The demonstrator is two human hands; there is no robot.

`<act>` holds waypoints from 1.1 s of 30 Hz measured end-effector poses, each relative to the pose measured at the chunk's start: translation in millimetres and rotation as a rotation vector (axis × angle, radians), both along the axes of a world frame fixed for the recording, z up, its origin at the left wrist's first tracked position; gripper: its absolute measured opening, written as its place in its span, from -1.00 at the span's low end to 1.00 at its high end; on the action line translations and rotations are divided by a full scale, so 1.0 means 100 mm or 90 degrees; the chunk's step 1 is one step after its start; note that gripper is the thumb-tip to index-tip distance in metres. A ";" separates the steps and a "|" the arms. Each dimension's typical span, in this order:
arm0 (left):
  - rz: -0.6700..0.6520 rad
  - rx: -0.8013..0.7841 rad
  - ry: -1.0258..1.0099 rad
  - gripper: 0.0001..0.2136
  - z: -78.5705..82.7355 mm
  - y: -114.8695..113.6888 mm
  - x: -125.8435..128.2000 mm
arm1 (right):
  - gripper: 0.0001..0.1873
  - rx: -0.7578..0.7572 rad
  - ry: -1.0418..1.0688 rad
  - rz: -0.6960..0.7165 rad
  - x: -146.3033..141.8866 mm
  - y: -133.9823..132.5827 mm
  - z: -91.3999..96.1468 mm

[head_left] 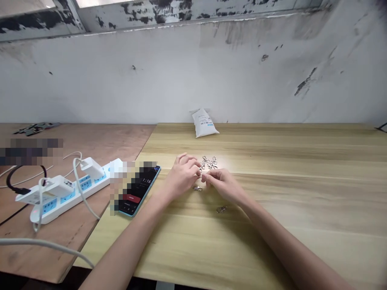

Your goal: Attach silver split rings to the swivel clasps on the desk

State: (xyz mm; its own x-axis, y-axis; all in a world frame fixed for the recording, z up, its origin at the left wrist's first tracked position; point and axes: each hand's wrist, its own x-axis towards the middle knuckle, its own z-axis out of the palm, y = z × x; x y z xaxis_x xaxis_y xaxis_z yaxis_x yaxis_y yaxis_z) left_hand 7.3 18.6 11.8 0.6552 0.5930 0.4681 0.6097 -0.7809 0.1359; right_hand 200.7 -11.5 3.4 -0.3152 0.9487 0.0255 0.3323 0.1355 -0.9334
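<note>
My left hand (181,176) and my right hand (221,183) meet over the light wooden table (272,193), fingertips pinched together on a small metal clasp (202,175). Just beyond the fingers lies a small pile of silver metal clasps (209,163). One loose clasp (197,188) sits under my hands and another (221,209) lies beside my right wrist. Both hands are closed in a pinch.
A phone (138,189) showing a timer lies left of my left hand. Further left, a white power strip (60,191) with chargers and cables rests on a brown board. A small white packet (204,123) stands against the wall at the table's far edge.
</note>
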 end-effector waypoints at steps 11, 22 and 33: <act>-0.011 0.150 0.084 -0.83 0.06 -0.10 0.08 | -0.61 -0.255 0.174 0.180 0.04 -0.05 0.04; 0.032 -0.137 -0.139 -0.97 0.14 -0.02 -0.07 | -0.70 -0.090 0.114 0.020 0.13 0.06 -0.01; -0.044 -0.531 -0.452 -0.92 0.11 -0.03 0.03 | -0.72 -0.080 0.260 -0.032 0.05 0.01 0.04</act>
State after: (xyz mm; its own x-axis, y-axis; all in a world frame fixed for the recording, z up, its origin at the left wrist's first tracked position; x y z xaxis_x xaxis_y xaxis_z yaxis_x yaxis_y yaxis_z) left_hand 10.1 15.5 22.9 0.4394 0.8706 0.2213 0.1419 -0.3105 0.9399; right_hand 206.1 -10.5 7.5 -0.2565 0.9663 0.0219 -0.0655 0.0052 -0.9978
